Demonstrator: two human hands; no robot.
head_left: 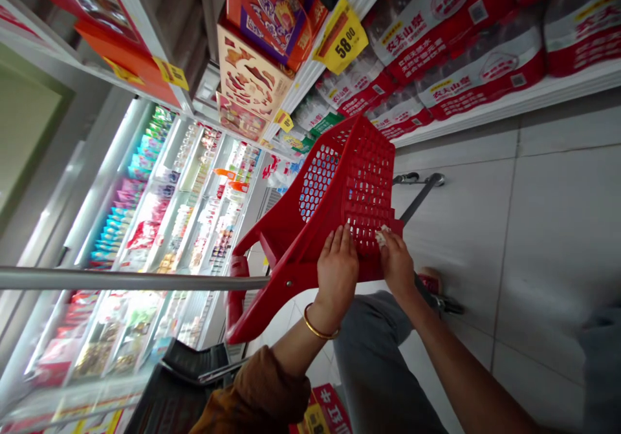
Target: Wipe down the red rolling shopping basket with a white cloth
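You have a red shopping cart (299,272) directly in front of you, on the tiled floor (466,227), beside the front edge of the bottom shelf (451,114). It appears on a slant in your view, its handle (233,298) toward the left and its basket end toward the packs of bottled water (485,65) on that shelf.

Your left hand (338,262) lies on the side of the cart, back of the hand up, fingers straight and close together; its grip is not closed around anything. A gold bracelet (311,327) sits on that wrist, below a rolled brown sleeve (272,389).

Your right hand (398,266) is at the perforated side panel, just beside the left, with its grip closed on a pale crumpled wad (381,235) (tissue or cloth, you cannot tell which). The wad is at the panel's lower edge; how firmly it presses there cannot be told.

A metal bar (126,280) runs from the left toward the cart's side. A yellow price tag (341,38) marked 58.00 hangs at the upper shelf edge, near stacked boxes (255,75). A lit display case (165,220) of packaged goods stands farther off.
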